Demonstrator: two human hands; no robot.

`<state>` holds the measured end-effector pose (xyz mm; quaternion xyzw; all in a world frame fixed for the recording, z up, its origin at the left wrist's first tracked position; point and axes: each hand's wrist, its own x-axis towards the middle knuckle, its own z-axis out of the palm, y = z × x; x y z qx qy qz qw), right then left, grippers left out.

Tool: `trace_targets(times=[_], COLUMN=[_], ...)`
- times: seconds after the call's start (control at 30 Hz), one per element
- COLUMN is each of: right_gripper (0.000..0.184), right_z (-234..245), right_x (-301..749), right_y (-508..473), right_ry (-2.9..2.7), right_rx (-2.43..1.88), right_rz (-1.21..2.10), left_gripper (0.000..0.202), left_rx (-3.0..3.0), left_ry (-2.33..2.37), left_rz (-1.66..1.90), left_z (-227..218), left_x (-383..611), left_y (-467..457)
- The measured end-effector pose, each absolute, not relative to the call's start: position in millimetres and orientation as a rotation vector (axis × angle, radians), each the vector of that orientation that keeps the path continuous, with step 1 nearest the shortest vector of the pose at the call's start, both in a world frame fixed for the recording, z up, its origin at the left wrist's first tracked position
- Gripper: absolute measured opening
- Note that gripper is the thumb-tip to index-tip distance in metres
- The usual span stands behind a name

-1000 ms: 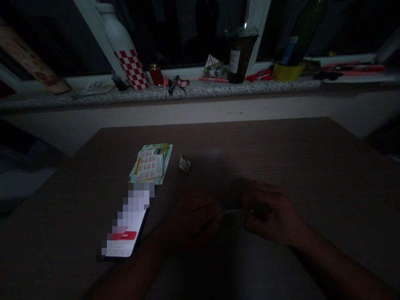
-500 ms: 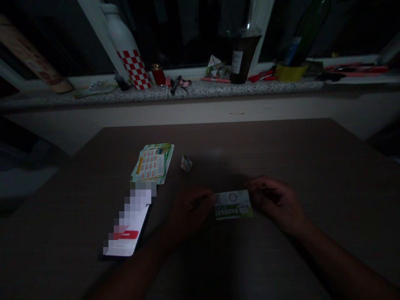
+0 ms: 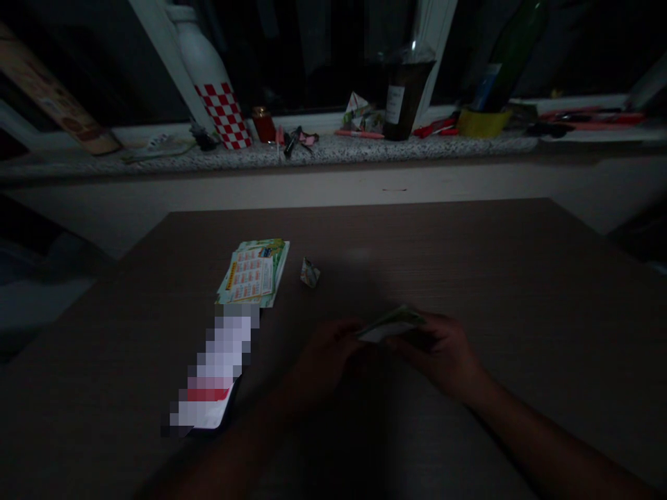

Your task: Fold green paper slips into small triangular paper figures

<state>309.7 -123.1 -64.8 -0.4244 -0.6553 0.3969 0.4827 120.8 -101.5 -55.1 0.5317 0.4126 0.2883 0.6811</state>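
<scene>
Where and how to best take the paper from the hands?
Probably mid far edge of the paper, from the far side, with a light pinch grip. The left hand has one end and the right hand the other, leaving that stretch uncovered; it looks thin and tilted.

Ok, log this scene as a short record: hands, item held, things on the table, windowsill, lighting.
Left hand: at the left end of the paper slip
Right hand: at its right end, thumb below
Paper slip: held between both hands, pale side partly visible; print unreadable
Table: stack of printed papers, lit phone nearer the person, small folded paper right of the stack
Windowsill: red-and-white checked bottle, among other items
Lighting: dim
</scene>
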Motion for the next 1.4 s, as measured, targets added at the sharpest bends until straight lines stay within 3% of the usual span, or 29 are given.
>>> trace_targets(times=[0.17, 0.43, 0.73, 1.03, 1.23, 1.4], right_gripper=[0.005, 0.009, 0.004, 0.003, 0.003, 0.004], right_z=[-67, -68, -66, -70, -64, -66], right_x=[311, 309, 308, 305, 301, 303], right_y=[-124, -123, -125, -125, -129, -130], right_ry=[-1.591, -1.507, -1.495, -1.308, -1.408, -1.418], right_rx=[-1.133, -1.101, -1.155, -1.153, -1.163, -1.135], right_rz=[0.933, 0.986, 0.960, 1.047, 0.957, 0.730], left_gripper=[0.026, 0.018, 0.011, 0.014, 0.016, 0.016], left_rx=[1.629, 1.267, 1.253, 1.072, 0.970, 1.282], left_ry=[1.007, 1.016, 1.141, 1.031, 0.999, 1.119], left_rz=[0.712, 0.740, 0.794, 0.795, 0.925, 0.844], left_z=[-46, -56, -47, -55, -60, -55], left_x=[118, 126, 124, 126, 130, 131], left_y=[-104, -104, -101, -103, -104, -109])
